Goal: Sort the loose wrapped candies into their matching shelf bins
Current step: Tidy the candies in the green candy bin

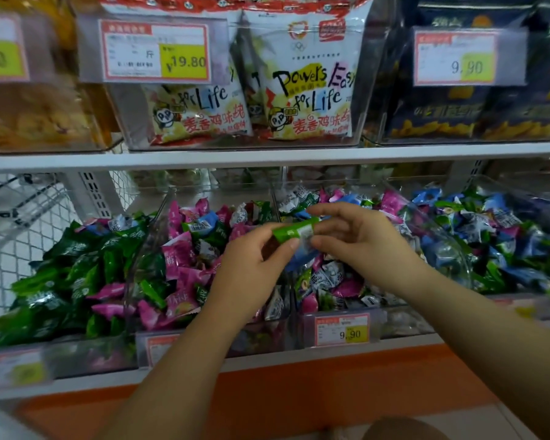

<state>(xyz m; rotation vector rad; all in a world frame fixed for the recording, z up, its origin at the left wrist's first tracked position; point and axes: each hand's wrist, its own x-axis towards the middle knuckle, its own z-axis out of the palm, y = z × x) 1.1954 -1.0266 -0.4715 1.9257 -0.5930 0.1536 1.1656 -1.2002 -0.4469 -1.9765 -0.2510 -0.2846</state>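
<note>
The single candy (294,231) in front of the bins has a lime-green wrapper with a white printed patch at one end. The green candies (61,281) on the far left are dark and mid green with pale lettering. The pink candies (178,255) beside them are magenta, flecked with green, white and blue wrappers. The blue candies (489,223) on the right are mixed with green, white and a little pink. The snack bags (308,81) above are white with red tops, black scrawled lettering, red characters and yellow at the foot. The dark bags (458,115) are navy with golden-yellow print. The price tag (154,52) is white with a red border and a yellow price patch. The shelf edge (267,157) is white and the band (299,385) under the lower shelf is orange.
</note>
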